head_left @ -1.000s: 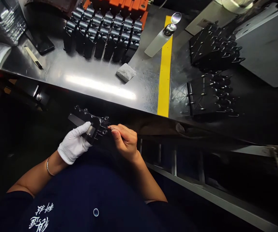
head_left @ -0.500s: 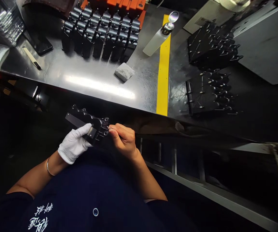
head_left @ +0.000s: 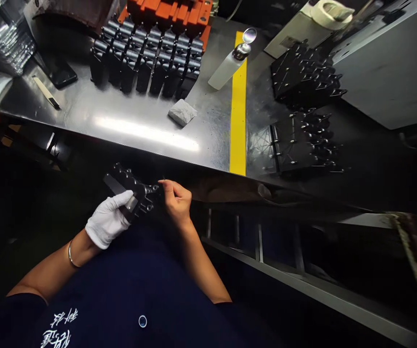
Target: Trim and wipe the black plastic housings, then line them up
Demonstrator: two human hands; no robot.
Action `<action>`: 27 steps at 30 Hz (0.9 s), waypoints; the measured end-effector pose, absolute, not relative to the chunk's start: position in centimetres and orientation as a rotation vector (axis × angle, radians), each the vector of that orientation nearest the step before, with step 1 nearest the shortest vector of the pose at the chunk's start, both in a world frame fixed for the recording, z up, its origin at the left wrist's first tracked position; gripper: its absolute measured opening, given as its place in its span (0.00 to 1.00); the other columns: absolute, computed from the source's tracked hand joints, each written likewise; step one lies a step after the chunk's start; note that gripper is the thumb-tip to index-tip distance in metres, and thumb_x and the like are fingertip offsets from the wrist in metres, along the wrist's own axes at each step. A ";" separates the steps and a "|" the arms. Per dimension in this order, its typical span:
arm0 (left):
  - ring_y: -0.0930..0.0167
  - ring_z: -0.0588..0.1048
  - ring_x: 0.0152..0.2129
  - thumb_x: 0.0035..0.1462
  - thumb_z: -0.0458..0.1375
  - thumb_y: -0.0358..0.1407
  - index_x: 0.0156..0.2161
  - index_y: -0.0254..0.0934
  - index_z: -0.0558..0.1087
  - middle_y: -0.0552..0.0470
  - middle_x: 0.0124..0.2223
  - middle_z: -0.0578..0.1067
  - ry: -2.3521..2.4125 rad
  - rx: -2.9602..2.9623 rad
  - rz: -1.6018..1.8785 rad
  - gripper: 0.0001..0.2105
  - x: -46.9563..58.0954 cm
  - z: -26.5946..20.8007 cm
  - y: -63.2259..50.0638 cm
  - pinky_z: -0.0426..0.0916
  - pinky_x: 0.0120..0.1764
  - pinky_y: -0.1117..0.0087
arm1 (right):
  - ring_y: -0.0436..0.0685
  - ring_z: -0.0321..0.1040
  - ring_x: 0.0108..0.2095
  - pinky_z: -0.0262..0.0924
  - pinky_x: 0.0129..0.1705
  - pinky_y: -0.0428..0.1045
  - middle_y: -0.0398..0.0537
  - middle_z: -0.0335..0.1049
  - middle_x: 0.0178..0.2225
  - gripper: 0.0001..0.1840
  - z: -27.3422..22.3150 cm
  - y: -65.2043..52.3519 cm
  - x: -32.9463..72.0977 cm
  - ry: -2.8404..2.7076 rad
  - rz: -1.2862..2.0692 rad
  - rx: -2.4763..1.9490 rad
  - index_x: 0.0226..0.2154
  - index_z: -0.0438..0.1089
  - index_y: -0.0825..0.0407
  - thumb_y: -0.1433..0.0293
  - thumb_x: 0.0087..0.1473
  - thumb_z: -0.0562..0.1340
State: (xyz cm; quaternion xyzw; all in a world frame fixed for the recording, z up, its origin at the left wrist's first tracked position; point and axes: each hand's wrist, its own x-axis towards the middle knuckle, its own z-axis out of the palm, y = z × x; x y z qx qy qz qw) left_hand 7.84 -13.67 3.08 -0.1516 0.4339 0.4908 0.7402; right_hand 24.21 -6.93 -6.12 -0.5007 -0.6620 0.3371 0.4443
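My left hand (head_left: 109, 220), in a white glove, is closed round a black moulded part (head_left: 141, 189) with scalloped edges and small ring-shaped bosses. Its thumb presses on the part's flat side. The part is held tilted in front of my body, below the table's front edge. My right hand (head_left: 177, 199) is bare, thumb and fingers pinched together just right of the part's ringed end. A thin thing seems to be between these fingertips, too small to name. A small gap separates the fingertips from the part.
Rows of similar black parts (head_left: 146, 58) stand on the metal table (head_left: 121, 113) before an orange block (head_left: 172, 17). A crumpled white wad (head_left: 182, 113), a bottle (head_left: 223, 72) and a pale-handled blade (head_left: 45, 92) lie nearer. More black parts (head_left: 303, 77) sit right of the yellow stripe (head_left: 238, 130).
My right fingertips have moved off the part's ringed end, and the hand has turned more upright. My left hand has tilted the black part. The view has shifted slightly.
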 end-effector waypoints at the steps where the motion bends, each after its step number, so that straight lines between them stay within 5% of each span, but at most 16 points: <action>1: 0.73 0.78 0.22 0.54 0.57 0.23 0.32 0.30 0.76 0.51 0.26 0.79 0.953 -0.263 1.085 0.06 7.9 3.1 -14.0 0.76 0.28 0.77 | 0.54 0.71 0.27 0.65 0.30 0.49 0.48 0.74 0.25 0.22 -6.4 -6.7 24.4 -1.569 0.860 -1.328 0.29 0.77 0.55 0.56 0.59 0.56; 5: 0.71 0.78 0.23 0.40 0.68 0.28 0.31 0.33 0.76 0.54 0.26 0.78 1.079 0.052 1.232 0.09 7.7 2.4 -14.4 0.75 0.29 0.73 | 0.54 0.71 0.28 0.65 0.30 0.48 0.48 0.74 0.26 0.20 -4.8 -7.2 25.4 -1.584 1.059 -1.291 0.32 0.77 0.54 0.57 0.59 0.57; 9: 0.66 0.78 0.42 0.41 0.69 0.34 0.37 0.40 0.77 0.54 0.33 0.80 1.235 0.333 1.440 0.14 7.3 1.4 -13.8 0.70 0.51 0.67 | 0.50 0.68 0.24 0.61 0.28 0.46 0.45 0.71 0.23 0.17 -1.3 -8.7 25.6 -1.826 1.147 -0.999 0.29 0.77 0.53 0.63 0.60 0.57; 12: 0.64 0.74 0.49 0.43 0.69 0.38 0.43 0.41 0.77 0.52 0.41 0.81 1.318 0.492 1.407 0.19 7.3 1.2 -13.8 0.64 0.57 0.64 | 0.47 0.61 0.20 0.56 0.23 0.45 0.42 0.64 0.19 0.17 0.1 -9.0 25.4 -1.919 1.147 -0.917 0.27 0.75 0.54 0.67 0.61 0.56; 27: 0.60 0.73 0.51 0.43 0.68 0.43 0.50 0.38 0.74 0.47 0.47 0.79 1.426 0.663 1.336 0.26 7.3 0.8 -14.1 0.64 0.57 0.57 | 0.46 0.56 0.20 0.52 0.22 0.44 0.41 0.60 0.18 0.16 0.5 -8.6 25.1 -1.954 1.200 -0.875 0.25 0.72 0.55 0.68 0.61 0.55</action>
